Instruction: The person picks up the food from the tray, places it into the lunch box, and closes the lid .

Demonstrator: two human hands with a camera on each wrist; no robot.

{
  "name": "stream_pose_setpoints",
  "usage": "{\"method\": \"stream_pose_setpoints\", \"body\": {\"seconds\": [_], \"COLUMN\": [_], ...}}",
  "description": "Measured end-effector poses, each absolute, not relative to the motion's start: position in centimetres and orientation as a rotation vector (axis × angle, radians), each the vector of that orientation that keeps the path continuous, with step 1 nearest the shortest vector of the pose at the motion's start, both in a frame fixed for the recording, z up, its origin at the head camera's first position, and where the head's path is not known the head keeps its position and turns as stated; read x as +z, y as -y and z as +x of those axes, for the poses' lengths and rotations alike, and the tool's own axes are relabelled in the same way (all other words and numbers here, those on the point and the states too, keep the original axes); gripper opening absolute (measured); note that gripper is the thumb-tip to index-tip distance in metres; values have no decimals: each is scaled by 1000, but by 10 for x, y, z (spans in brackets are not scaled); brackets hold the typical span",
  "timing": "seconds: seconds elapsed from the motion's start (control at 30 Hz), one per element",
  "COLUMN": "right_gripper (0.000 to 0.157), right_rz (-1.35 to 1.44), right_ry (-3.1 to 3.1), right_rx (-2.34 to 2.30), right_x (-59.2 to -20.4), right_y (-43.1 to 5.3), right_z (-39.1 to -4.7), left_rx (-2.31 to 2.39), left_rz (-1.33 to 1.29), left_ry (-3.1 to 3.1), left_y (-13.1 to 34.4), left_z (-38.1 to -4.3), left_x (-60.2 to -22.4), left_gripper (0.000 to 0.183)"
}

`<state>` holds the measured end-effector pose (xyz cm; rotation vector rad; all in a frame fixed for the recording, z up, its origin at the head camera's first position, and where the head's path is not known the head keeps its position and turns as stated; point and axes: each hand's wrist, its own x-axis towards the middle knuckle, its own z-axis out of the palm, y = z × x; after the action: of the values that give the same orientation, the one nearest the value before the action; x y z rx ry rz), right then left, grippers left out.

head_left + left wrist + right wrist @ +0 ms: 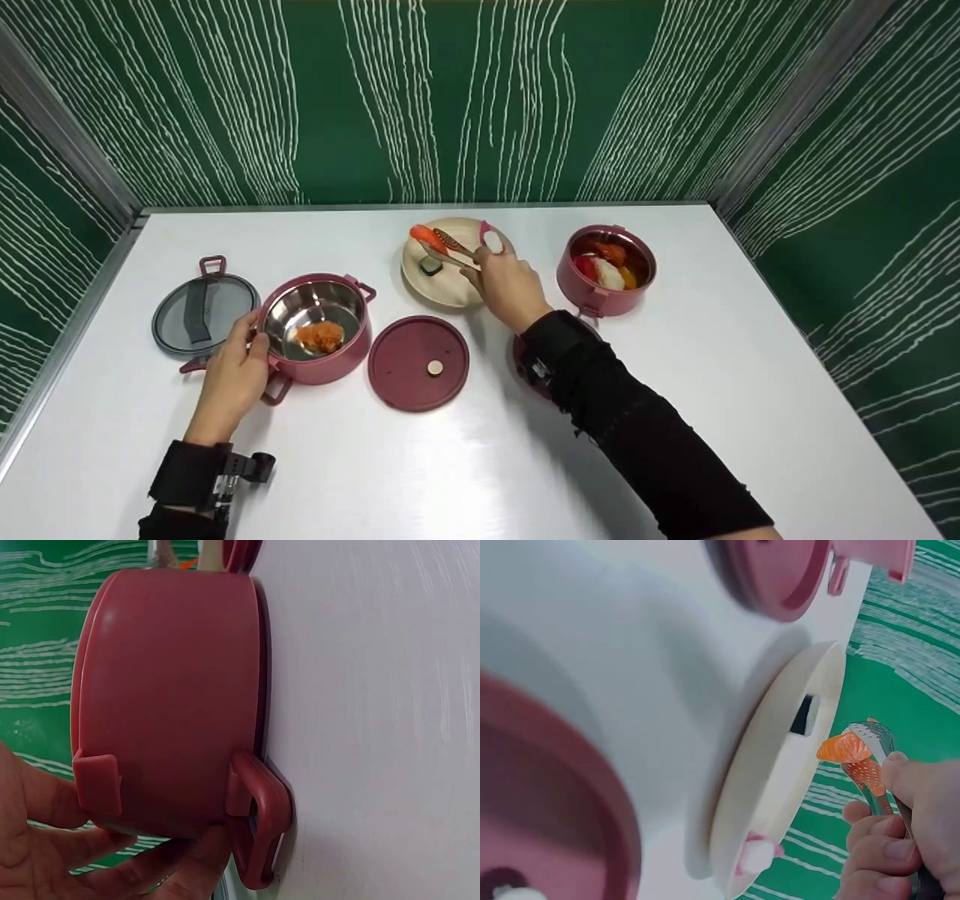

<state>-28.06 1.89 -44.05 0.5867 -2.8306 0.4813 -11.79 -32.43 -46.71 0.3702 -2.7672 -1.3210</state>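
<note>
My right hand (pixel 511 289) grips a pair of metal serving tongs (pixel 454 244) above the round, light wooden plate (pixel 442 294). Between the tongs' tips is an orange food piece (pixel 843 748), which looks like salmon and is held clear of the plate in the right wrist view. A small dark-wrapped sushi roll (pixel 430 265) and a pink-and-white piece (pixel 493 241) lie on the plate. My left hand (pixel 234 375) holds the side of a pink pot (pixel 330 370), its fingers against the wall near a clip (pixel 99 784). Fried food (pixel 321 337) lies inside this pot.
Left of the pot lies a grey lid (pixel 169 319) with a strap. A dark red lid (pixel 409 375) sits right of it, and another red lid (pixel 525 371) is partly under my right forearm. Another pink pot (pixel 611 301) at right holds several food pieces. Patterned green walls (pixel 487 112) surround the table.
</note>
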Motion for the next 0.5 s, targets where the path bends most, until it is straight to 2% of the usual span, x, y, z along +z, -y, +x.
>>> {"method": "stream_pose_setpoints", "body": {"seconds": [0.5], "right_gripper": [33], "right_rz": [869], "right_ry": [2746], "right_rx": [492], "right_x": [-424], "right_y": [8], "right_z": [-253], "left_rx": [-1357], "left_rz": [395], "left_ry": [2762], "left_y": [324], "left_z": [-118], "left_x": [-467], "left_gripper": [56]}}
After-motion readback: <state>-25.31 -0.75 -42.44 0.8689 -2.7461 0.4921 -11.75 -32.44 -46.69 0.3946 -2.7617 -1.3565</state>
